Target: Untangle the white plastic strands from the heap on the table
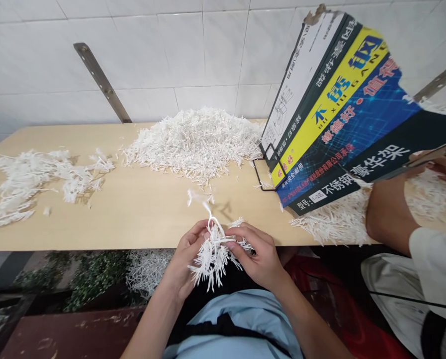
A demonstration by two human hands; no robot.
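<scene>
A loose bunch of thin white plastic-looking sprigs is held between my hands at the table's front edge. My left hand has its fingers curled around the bunch's left side. From the right, my right hand pinches some strands between thumb and fingers. One longer white strand curves up from the bunch over the tabletop. Beyond my hands lies a large heap of short white pieces. Branched white clusters are spread over the table's left part.
A printed cardboard panel stands at the right in a black wire stand. Past it, a co-worker's arm reaches over more white pieces. Metal brackets are on the tiled wall. Green foliage shows below the wooden table.
</scene>
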